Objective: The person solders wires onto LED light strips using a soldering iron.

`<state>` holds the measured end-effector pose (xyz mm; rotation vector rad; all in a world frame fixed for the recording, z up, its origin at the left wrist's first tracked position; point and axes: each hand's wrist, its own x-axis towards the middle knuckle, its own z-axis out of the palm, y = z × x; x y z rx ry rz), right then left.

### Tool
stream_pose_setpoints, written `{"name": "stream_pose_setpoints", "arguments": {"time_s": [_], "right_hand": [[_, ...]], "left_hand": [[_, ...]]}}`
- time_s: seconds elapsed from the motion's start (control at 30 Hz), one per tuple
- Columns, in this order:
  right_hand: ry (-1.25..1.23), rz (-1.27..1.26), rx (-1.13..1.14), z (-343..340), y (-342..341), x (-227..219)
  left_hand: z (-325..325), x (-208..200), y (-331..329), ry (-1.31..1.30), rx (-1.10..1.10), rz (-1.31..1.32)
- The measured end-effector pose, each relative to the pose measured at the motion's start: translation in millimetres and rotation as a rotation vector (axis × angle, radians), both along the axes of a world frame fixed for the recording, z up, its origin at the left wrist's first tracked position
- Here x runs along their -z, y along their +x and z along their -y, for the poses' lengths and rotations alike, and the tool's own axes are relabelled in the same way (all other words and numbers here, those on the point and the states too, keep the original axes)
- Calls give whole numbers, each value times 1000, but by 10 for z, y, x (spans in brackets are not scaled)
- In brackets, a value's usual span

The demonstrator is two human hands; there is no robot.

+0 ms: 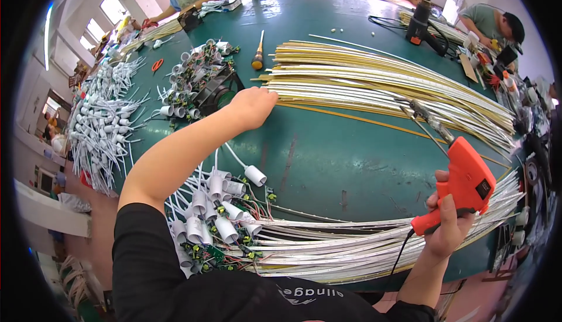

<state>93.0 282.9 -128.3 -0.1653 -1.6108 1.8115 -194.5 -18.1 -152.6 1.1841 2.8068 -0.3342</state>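
My right hand (pixel 449 224) is wrapped round the handle of a red soldering gun (pixel 470 170). Its metal tip points up and left over the bench, and a black cord hangs below it. Across the bench, my left hand (pixel 253 107) is closed at the left ends of a wide bundle of thin white and yellow LED strips (pixel 374 79), its fingertips pinching a strip's end. Just left of that hand lie a dark fan (pixel 221 93) and a heap of green circuit boards with white caps (pixel 190 76).
Nearer me lie white caps with wires and boards (pixel 216 205), joined to long pale strips (pixel 328 237). White wired parts (pixel 102 123) pile at the left edge. A screwdriver (pixel 258 56), orange scissors (pixel 157 64) and a heat gun (pixel 419 23) rest farther off. Two people work across the green bench (pixel 316 158).
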Motion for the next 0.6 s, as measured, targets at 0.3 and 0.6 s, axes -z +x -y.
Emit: {"name": "stream_pose_setpoints", "arguments": {"time_s": [0.3,0.6], "right_hand": [[0,32,-41,-25,-14,0],[-29,20,-34,-23,-21,31]], "left_hand": [[-49,334,-329,-51,87,-265],[46,193,-123,-90,137,-130]]}}
